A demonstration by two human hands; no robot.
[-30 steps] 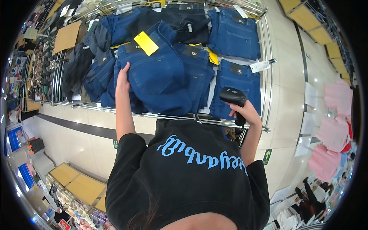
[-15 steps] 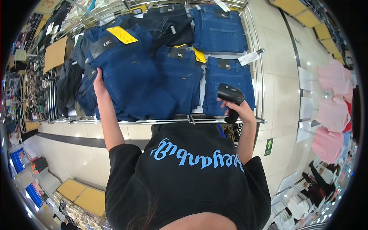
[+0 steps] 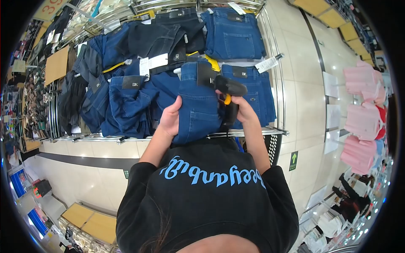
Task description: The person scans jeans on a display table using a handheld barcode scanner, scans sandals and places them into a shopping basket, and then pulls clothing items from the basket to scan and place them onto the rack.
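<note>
"What's closest?"

"The black shirt (image 3: 206,189), blue lettering across it. Just beyond, the left hand (image 3: 169,121) grips the held jeans (image 3: 198,111) by their left edge, thumb on the front. Its fingertips are hidden."

"And the right?"

"The right hand (image 3: 244,110) is curled round the scanner (image 3: 230,86). I can't tell if it touches the held jeans too."

"Where are those, exactly?"

"Between the hands, over the rack's front rail (image 3: 99,137). The scanner's head overlaps their dark patch (image 3: 205,75)."

"Beside them?"

"Rumpled jeans (image 3: 128,111) to the left, folded jeans (image 3: 253,95) to the right."

"Farther back?"

"Black jeans (image 3: 154,41), then a folded blue stack (image 3: 236,40). Pink clothes (image 3: 363,120) hang off to the right, across the aisle (image 3: 297,84)."
</note>
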